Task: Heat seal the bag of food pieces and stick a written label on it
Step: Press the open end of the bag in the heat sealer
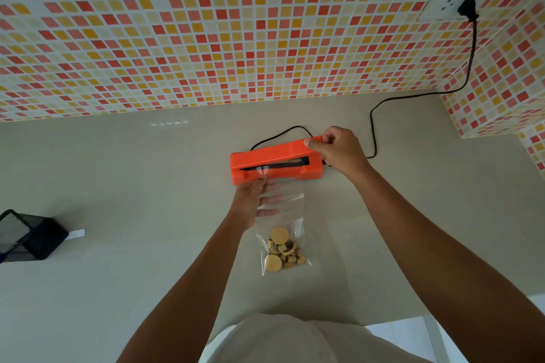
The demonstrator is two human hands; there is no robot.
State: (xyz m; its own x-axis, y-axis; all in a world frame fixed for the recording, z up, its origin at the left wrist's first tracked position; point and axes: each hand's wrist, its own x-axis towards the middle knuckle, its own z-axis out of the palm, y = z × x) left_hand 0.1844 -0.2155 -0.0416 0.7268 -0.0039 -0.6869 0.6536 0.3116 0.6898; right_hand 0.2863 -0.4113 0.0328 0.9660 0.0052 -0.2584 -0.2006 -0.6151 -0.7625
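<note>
An orange heat sealer point(274, 163) lies on the grey table, its lid lifted a little so a dark slot shows. My right hand point(336, 149) grips the raised right end of the lid. A clear plastic bag point(284, 233) lies in front of the sealer, with round yellow and brown food pieces point(283, 250) bunched at its near end. The bag's open top reaches up into the slot. My left hand point(255, 203) holds the bag's upper left part, fingers partly under the clear film.
The sealer's black cord point(374, 127) runs back and right to a plug point(467, 7) in a wall socket. A black mesh pen holder point(26, 237) stands at the left edge, with a white label strip point(77, 234) beside it. Tiled walls close the back and right.
</note>
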